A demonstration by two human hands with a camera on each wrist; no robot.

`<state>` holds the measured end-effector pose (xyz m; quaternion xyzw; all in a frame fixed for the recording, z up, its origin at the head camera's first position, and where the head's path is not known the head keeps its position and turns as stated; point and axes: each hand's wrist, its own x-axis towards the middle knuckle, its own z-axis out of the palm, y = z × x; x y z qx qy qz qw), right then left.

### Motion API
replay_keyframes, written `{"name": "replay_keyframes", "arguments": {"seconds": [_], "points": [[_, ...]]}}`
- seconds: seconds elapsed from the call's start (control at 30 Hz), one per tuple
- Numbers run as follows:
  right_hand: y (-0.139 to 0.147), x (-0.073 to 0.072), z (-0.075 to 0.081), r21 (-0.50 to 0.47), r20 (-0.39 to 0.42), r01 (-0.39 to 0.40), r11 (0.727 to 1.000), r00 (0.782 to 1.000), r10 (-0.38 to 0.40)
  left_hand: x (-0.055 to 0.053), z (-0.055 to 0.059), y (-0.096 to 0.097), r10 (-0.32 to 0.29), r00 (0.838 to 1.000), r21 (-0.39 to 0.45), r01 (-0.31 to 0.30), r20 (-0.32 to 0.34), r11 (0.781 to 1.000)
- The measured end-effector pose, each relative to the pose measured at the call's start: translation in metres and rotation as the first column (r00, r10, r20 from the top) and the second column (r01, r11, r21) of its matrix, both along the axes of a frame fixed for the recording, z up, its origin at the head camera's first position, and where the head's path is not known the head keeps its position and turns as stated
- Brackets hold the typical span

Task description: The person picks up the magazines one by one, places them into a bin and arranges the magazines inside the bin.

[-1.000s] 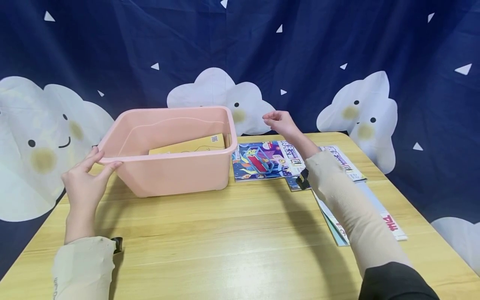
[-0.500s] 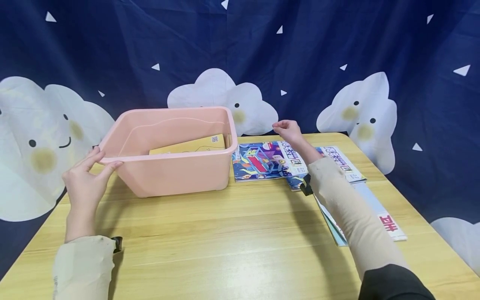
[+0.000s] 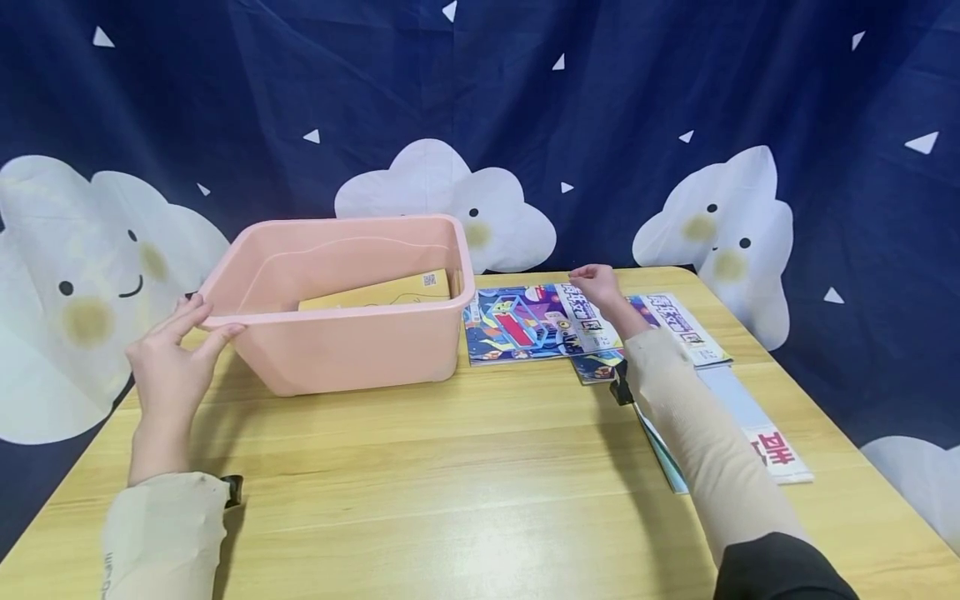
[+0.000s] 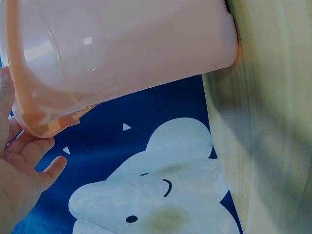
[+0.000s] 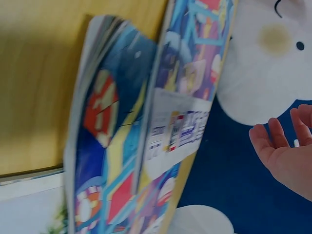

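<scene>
A pink plastic bin [image 3: 352,354] stands at the back left of the table. My left hand [image 3: 171,371] holds its rim at the near left corner, fingers and thumb on the edge; the left wrist view also has this hand [image 4: 24,170] at the rim. Inside the bin lies a yellow book or booklet [image 3: 375,293], partly hidden by the front wall. My right hand [image 3: 598,287] is above a colorful magazine [image 3: 517,325], apart from it, fingers loosely bent and holding nothing. Beneath and beside that one lies a similar magazine [image 3: 682,325], partly covered by my arm.
Nearer on the right lies a pale blue magazine [image 3: 731,396] with red lettering, beside a greenish-edged one [image 3: 667,458] half hidden by my sleeve. Behind the wooden table [image 3: 420,483] hangs a dark blue curtain [image 3: 600,100] with white clouds.
My right hand has moved right and lower, from beside the bin to over the magazines. The left hand stays on the bin's rim, and the bin has not moved.
</scene>
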<state>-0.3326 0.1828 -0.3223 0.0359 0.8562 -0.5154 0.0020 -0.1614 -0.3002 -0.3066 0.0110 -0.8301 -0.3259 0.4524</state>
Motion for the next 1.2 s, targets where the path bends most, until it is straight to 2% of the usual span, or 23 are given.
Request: {"name": "replay_keyframes", "arguments": {"seconds": [0.2, 0.47, 0.7, 0.9, 1.03, 1.2], "points": [[0.008, -0.003, -0.011, 0.025, 0.042, 0.027, 0.999, 0.999, -0.028, 0.002, -0.001, 0.0, 0.014, 1.0, 0.024, -0.015, 0.024, 1.0], [0.014, -0.003, -0.022, 0.1, 0.052, -0.012, 0.995, 0.999, 0.006, 0.003, 0.0, 0.001, 0.017, 0.999, 0.051, -0.019, 0.045, 0.999], [0.019, -0.005, -0.036, 0.19, 0.107, 0.022, 0.982, 0.993, -0.043, 0.002, 0.0, 0.001, 0.014, 0.999, 0.049, -0.016, 0.052, 0.999], [0.021, -0.006, -0.042, 0.183, 0.087, 0.036, 0.982, 0.995, -0.052, 0.001, 0.0, 0.001, 0.021, 0.999, 0.051, -0.023, 0.04, 0.998], [0.022, -0.004, -0.045, 0.239, 0.069, 0.039, 0.97, 0.996, -0.057, 0.001, 0.0, 0.001, 0.017, 0.999, 0.051, -0.019, 0.036, 0.999], [0.024, -0.003, -0.05, 0.266, 0.087, 0.056, 0.962, 0.993, -0.082, 0.001, -0.002, 0.001, 0.015, 0.999, 0.048, -0.017, 0.035, 0.999]]}}
